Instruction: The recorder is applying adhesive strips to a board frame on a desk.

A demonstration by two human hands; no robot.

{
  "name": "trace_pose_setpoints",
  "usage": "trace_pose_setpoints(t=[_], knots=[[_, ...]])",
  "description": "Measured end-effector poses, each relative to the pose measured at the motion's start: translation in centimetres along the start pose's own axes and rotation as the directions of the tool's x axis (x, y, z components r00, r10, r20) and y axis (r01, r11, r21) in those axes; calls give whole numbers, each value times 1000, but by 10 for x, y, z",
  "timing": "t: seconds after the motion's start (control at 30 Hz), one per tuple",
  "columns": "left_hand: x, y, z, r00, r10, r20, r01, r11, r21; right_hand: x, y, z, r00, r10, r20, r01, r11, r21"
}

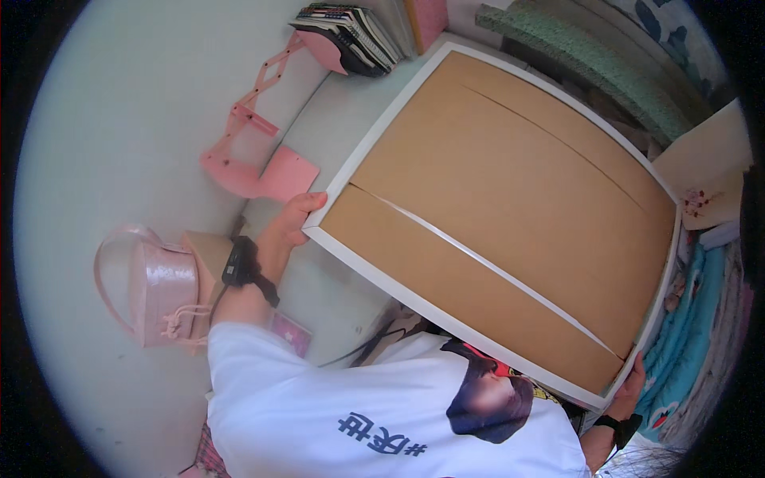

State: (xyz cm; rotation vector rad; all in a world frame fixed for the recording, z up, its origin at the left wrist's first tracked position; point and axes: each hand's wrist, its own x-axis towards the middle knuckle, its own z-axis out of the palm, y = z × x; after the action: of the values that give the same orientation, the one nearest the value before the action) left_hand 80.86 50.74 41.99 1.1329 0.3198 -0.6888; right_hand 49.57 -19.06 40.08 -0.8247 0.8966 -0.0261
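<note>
A large, flat rectangular box [510,183] fills the middle and right of the head view. Its rim is white and its broad face is brown cardboard, split by a long gap near the front and a thinner seam at the back. My left hand [300,213] grips the near left corner, thumb over the white edge. At the near right corner, my right hand [631,382] holds the side, its fingers partly hidden by the box. The box is tilted in front of my chest, above a pale desk [319,271]. What lies beneath it is hidden.
A pink expanding book rack [247,119] holds several books [355,40] at the desk's back left. Left of my arm is a shiny pink handbag [163,291]. Green foamy padding [590,68] lies behind the box, and folded teal fabric [689,319] lies to its right.
</note>
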Motion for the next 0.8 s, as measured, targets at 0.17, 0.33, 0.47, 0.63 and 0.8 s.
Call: trace_pose_setpoints(t=[0.17, 0.33, 0.47, 0.63, 0.8], knots=[[-7, 0, 3, 999, -20, 41, 20, 1000, 12, 6, -2, -15, 1000, -5, -27, 5, 1000, -12], [-9, -4, 2, 999, -1, 35, 0, 1000, 26, 0, -4, 0, 999, 38, 4, -38, 999, -5], [-4, -11, 9, 989, 95, -112, -84, 991, 105, 1, 0, -2, 995, -33, -94, 32, 999, -11], [-5, -2, 20, 965, 189, -180, -105, 914, 392, -6, -1, 4, 992, -112, -53, 107, 990, -88], [-9, 12, 37, 970, 168, -176, -37, 817, 575, -18, 2, 27, 984, -117, -131, 106, 990, -92]])
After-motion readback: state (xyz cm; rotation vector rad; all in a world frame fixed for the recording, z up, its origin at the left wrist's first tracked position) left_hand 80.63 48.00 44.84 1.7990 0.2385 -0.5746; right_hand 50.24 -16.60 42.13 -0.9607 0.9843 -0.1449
